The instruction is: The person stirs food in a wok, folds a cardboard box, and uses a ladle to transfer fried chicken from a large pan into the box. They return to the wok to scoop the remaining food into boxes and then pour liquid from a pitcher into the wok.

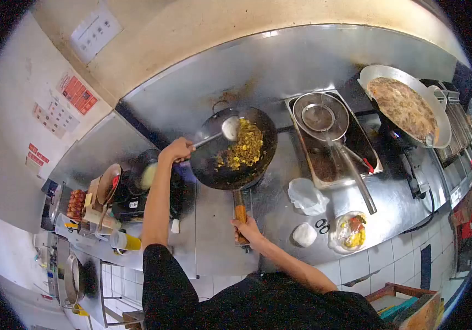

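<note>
My left hand (178, 150) is closed around the handle of a metal ladle (230, 128). The ladle's round bowl rests over the brown and yellow chopped food (247, 147) inside a dark wok (205, 168). Below the wok, my right hand (246, 229) is wrapped round its wooden handle (239, 208). The food lies mostly on the right side of the wok, and the ladle bowl covers part of its upper left edge.
Two wire strainers (321, 116) lie across a rectangular metal tray (320, 179). A large pan (371, 74) of bubbling oil stands far right. Scissors (322, 226), a white bundle (304, 235), a crumpled plastic bag (307, 197) and a bag of vegetables (352, 230) lie on the steel counter. Eggs (76, 204) sit left.
</note>
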`<state>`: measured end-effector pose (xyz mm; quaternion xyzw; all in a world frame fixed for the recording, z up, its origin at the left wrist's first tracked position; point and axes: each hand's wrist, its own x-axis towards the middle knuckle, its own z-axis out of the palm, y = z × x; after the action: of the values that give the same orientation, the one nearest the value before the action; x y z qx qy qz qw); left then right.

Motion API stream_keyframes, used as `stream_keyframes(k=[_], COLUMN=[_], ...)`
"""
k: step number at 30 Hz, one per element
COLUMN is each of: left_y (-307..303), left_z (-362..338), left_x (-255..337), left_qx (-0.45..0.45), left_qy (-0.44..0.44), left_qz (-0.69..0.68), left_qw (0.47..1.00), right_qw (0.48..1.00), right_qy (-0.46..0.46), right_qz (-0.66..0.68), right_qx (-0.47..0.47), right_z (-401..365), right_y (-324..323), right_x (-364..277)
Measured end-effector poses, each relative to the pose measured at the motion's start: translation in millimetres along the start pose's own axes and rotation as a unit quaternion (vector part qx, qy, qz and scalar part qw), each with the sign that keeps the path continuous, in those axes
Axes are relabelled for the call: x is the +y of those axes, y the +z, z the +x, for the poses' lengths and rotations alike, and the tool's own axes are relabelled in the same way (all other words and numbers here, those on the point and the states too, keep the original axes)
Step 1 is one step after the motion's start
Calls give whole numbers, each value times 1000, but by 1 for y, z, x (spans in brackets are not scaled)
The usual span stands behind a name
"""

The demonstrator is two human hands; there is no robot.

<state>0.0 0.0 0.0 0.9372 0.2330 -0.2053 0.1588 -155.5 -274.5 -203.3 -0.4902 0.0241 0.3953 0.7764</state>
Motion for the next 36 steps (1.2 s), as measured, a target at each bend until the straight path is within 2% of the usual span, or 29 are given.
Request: stream_keyframes(k=[2,3,4,5,7,9,11,13,15,16,18,19,21,24,25,26,27,29,30,31,33,34,36], left_y=[-8,1,3,3,14,38,66,61,54,56,72,75,74,57,61,62,62,91,103,106,110,111,130], left_z=[-8,-20,-34,-47,-94,-109,-103,-135,-196,-191,-187,-183,-162,-213,-214,-213,-208,-146,-116,-104,-104,-108,-113], left_x=[12,28,28,30,51,65,63,50,48,47,28,19,17,4,-3,-9,-14,-29,-34,-39,-61,-78,-122], left_qx=[90,83,180,272,281,282,235,271,284,274,304,290,252,276,272,253,236,261,268,255,237,214,170], left_qy=[55,56,136,215,213,194,129,156,125,129,129,117,110,93,106,75,42,132,137,151,157,162,148], left_qz=[81,80,176,268,278,282,305,313,228,230,288,285,299,285,288,275,258,247,249,216,132,80,13], left_qw=[991,992,958,899,894,896,914,897,923,925,899,906,914,913,912,925,936,924,921,930,950,960,974], right_qw=[999,999,999,999,999,997,994,997,992,992,990,989,974,976,981,978,980,972,969,970,959,971,966], right_qy=[0,5,13,19,22,45,17,-26,-22,-17,-13,8,60,119,162,201,195,91,81,83,48,22,19], right_qz=[16,17,22,27,16,0,34,3,99,105,29,30,-58,-151,-80,-10,-6,216,220,213,258,112,96], right_qx=[-40,-35,-34,-34,-47,-67,-102,-71,-78,-71,-140,-143,-212,-98,-75,-54,-47,-32,-80,-78,106,211,239], right_z=[1,-20,-33,-39,-40,-38,-28,-27,-45,-43,-37,-38,-33,-46,-58,-66,-58,-13,1,0,16,8,-1], right_y=[-1,-14,-13,-13,-18,-18,-16,-6,-4,-6,-7,-11,-32,-75,-82,-82,-78,-88,-92,-84,-55,-31,-22], right_x=[-2,-15,-31,-45,-60,-58,-33,-32,-36,-35,-19,-2,27,93,106,119,150,247,273,272,255,223,208])
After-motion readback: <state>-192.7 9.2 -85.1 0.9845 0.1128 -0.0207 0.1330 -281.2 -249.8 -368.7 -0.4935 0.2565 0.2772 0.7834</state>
